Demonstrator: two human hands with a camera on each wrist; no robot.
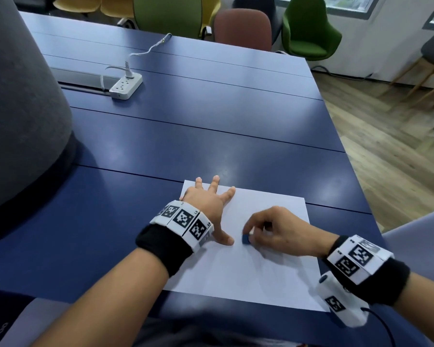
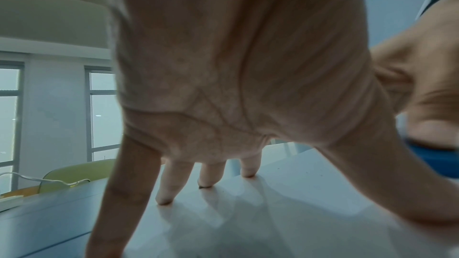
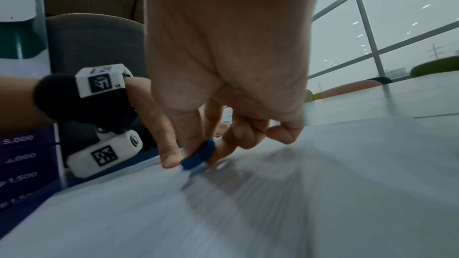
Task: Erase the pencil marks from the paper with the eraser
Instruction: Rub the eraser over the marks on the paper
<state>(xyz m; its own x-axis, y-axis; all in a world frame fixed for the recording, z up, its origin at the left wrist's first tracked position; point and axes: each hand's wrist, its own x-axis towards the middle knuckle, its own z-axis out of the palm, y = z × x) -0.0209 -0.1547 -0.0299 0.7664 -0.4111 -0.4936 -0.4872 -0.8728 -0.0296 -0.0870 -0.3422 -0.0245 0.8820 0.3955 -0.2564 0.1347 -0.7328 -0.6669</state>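
A white sheet of paper (image 1: 266, 269) lies on the blue table near its front edge. My left hand (image 1: 211, 209) rests on the sheet's far left part with fingers spread and straight, fingertips (image 2: 206, 181) pressing down on the paper (image 2: 285, 213). My right hand (image 1: 273, 231) pinches a small blue eraser (image 1: 246, 239) between thumb and fingers, its lower end touching the paper just right of the left thumb. In the right wrist view the eraser (image 3: 198, 155) sits against the sheet (image 3: 273, 213), which is blurred. No pencil marks are legible on the paper.
A white power strip (image 1: 125, 85) with a plugged cable sits far back left on the table (image 1: 211, 126). A grey padded chair back (image 1: 18, 96) rises at the left. Green, pink and yellow chairs stand beyond the table. The table's right edge drops to wooden floor (image 1: 386, 136).
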